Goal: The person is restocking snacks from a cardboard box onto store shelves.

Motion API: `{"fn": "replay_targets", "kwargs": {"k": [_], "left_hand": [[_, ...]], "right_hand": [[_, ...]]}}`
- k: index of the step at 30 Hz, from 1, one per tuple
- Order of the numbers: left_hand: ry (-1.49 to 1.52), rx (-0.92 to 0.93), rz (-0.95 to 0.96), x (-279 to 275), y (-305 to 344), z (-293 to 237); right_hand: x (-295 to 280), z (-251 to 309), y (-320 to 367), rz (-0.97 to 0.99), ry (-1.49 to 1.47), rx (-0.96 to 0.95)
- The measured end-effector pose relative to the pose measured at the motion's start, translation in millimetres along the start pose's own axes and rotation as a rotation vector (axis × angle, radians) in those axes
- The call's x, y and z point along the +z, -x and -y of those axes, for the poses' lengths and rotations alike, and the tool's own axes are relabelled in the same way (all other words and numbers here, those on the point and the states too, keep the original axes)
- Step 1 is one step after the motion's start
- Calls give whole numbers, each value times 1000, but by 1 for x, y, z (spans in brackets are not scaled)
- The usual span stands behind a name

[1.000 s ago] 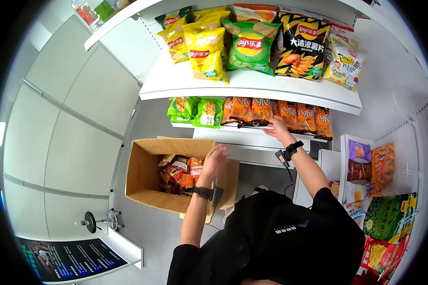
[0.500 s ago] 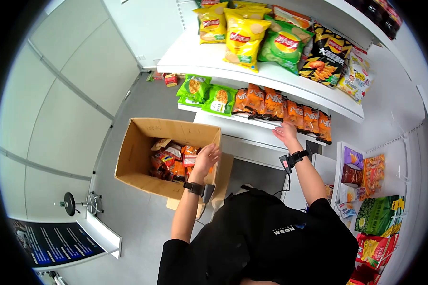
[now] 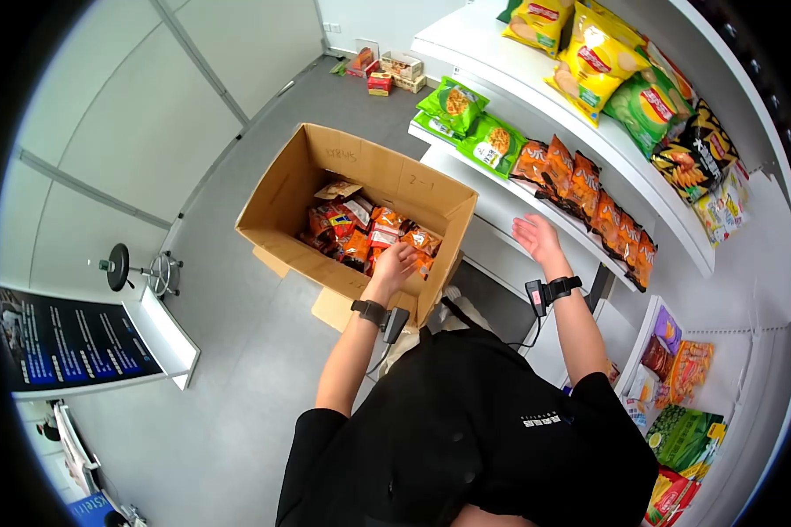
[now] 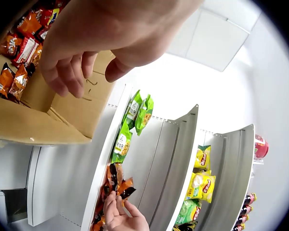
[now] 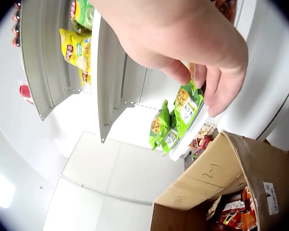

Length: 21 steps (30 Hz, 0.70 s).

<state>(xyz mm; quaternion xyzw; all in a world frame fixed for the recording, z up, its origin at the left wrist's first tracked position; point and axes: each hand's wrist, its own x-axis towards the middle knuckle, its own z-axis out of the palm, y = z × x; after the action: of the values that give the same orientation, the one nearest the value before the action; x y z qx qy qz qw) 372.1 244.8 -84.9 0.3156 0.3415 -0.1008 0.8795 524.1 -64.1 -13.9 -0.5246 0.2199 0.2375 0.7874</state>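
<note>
My left hand (image 3: 395,266) hangs over the near side of a cardboard box (image 3: 277,189), fingers loosely bent and holding nothing. Inside the box lie several orange and red snack bags (image 3: 353,246). Palm up, my right hand (image 3: 538,237) is in front of the lower shelf (image 3: 540,198), its fingers spread and bare. Orange-and-black snack bags (image 3: 584,184) stand in a row along that shelf, with green snack bags (image 3: 492,145) at their left end. In the right wrist view, the thumb and fingers of the right hand (image 5: 207,53) overlap the green bags.
Yellow chip bags (image 3: 593,60), a green one (image 3: 649,109) and a black one (image 3: 696,155) fill the upper shelf. A side rack (image 3: 628,351) with more snacks stands at the right. Small boxes (image 3: 380,83) sit on the floor behind, and a stool (image 3: 119,266) is at the left.
The head view has turned left, so box and shelves appear farther right. My right hand has drawn back from the orange bags on the shelf. The left hand stays by the box.
</note>
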Motion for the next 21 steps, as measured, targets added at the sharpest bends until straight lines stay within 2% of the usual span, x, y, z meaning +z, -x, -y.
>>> {"fn": "replay_targets", "kwargs": {"k": [3, 10, 13, 17, 19, 21], "left_hand": [[24, 40, -114, -11, 6, -4], [162, 11, -241, -46, -2, -3], [193, 25, -323, -51, -3, -3], [243, 35, -254, -72, -20, -1], [263, 15, -308, -64, -23, -5], [254, -11, -386, -56, -29, -10]], "right_hand": [[17, -3, -14, 31, 127, 7], [94, -11, -44, 77, 426, -30], [118, -23, -78, 144, 484, -9], [150, -39, -106, 56, 644, -17], [163, -44, -122, -5, 706, -20], [167, -55, -147, -20, 756, -127]]}}
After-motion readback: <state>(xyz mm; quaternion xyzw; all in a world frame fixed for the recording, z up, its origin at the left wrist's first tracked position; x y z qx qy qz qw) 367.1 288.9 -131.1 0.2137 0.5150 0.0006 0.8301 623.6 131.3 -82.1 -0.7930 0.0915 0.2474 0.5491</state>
